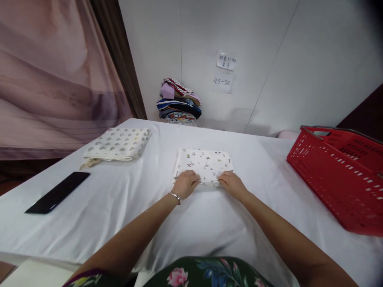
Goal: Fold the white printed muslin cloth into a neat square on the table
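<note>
A folded white cloth (206, 161) with small printed figures lies in the middle of the white-covered table (119, 199). Both hands grip its near edge. My left hand (186, 183), with a bracelet on the wrist, has its fingers curled over the near left corner. Over the near right corner my right hand (231, 183) curls its fingers in the same way. Further left lies a second folded cloth (118, 144), white with grey and yellow shapes, untouched by either hand.
A long black flat object (58, 192) lies near the table's left edge. A red plastic basket (341, 171) stands at the right. A stack of folded colourful fabrics (178, 103) sits against the back wall, under two paper notes (225, 71). A pink curtain (54, 71) hangs at left.
</note>
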The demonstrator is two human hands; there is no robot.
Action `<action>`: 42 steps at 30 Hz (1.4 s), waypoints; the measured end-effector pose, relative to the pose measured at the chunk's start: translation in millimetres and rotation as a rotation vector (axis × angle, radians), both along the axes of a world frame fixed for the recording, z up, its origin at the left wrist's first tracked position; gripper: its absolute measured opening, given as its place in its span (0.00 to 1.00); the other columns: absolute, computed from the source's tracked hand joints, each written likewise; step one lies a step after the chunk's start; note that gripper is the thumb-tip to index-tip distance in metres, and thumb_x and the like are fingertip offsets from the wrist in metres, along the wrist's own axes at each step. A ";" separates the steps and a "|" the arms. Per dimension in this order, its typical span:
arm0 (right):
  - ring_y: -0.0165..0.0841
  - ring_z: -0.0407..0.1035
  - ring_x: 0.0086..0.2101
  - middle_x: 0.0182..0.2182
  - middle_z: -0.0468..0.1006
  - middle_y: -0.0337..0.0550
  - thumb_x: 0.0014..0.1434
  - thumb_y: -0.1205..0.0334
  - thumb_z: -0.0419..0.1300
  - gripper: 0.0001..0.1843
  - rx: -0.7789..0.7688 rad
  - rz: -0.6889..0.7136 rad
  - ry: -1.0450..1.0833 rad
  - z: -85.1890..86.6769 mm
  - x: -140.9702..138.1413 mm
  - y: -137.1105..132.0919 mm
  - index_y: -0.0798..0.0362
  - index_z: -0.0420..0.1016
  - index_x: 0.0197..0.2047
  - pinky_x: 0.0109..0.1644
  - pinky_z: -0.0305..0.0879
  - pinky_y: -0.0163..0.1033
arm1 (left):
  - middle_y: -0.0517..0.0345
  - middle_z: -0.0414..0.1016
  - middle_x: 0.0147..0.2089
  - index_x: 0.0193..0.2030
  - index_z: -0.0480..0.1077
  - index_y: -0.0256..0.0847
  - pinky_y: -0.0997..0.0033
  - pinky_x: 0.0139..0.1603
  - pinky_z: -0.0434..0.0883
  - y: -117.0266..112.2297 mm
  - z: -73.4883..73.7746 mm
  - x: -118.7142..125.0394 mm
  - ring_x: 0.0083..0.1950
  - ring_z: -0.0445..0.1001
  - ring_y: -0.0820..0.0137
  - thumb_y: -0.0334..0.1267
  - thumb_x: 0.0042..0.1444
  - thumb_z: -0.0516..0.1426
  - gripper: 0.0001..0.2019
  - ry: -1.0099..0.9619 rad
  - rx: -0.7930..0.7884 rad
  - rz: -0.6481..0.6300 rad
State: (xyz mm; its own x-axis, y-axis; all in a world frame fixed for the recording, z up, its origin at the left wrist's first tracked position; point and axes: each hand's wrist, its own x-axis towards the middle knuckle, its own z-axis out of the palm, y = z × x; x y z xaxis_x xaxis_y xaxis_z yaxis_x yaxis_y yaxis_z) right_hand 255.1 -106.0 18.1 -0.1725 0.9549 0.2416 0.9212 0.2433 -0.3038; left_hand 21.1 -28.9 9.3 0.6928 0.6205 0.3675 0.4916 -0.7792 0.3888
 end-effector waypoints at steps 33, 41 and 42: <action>0.34 0.66 0.37 0.35 0.74 0.45 0.63 0.63 0.48 0.14 0.165 0.089 0.071 -13.4 8.2 -10.9 0.51 0.74 0.35 0.40 0.63 0.40 | 0.54 0.71 0.36 0.36 0.71 0.40 0.65 0.41 0.63 -3.9 -4.4 2.6 0.39 0.66 0.68 0.36 0.61 0.47 0.12 0.019 0.108 -0.027; 0.34 0.65 0.39 0.38 0.74 0.46 0.61 0.61 0.52 0.11 0.138 0.120 0.074 -9.0 11.2 -13.6 0.52 0.74 0.41 0.43 0.64 0.41 | 0.55 0.71 0.38 0.40 0.71 0.41 0.66 0.42 0.64 -2.8 -0.5 -0.1 0.40 0.66 0.68 0.41 0.58 0.52 0.09 0.042 0.073 -0.083; 0.34 0.65 0.40 0.38 0.73 0.46 0.61 0.60 0.52 0.11 0.138 0.127 0.070 -9.3 12.1 -13.4 0.52 0.74 0.42 0.44 0.64 0.41 | 0.55 0.71 0.38 0.40 0.71 0.41 0.66 0.42 0.64 -2.3 -0.8 0.1 0.41 0.66 0.68 0.40 0.58 0.53 0.09 0.042 0.074 -0.084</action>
State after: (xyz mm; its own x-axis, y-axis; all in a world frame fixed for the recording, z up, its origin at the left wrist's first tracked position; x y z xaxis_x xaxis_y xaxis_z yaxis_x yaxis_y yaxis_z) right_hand 267.2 -119.4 8.8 -0.2679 0.8837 0.3839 0.8583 0.3999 -0.3215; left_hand 21.2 -31.2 8.5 0.7566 0.5323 0.3797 0.4382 -0.8438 0.3096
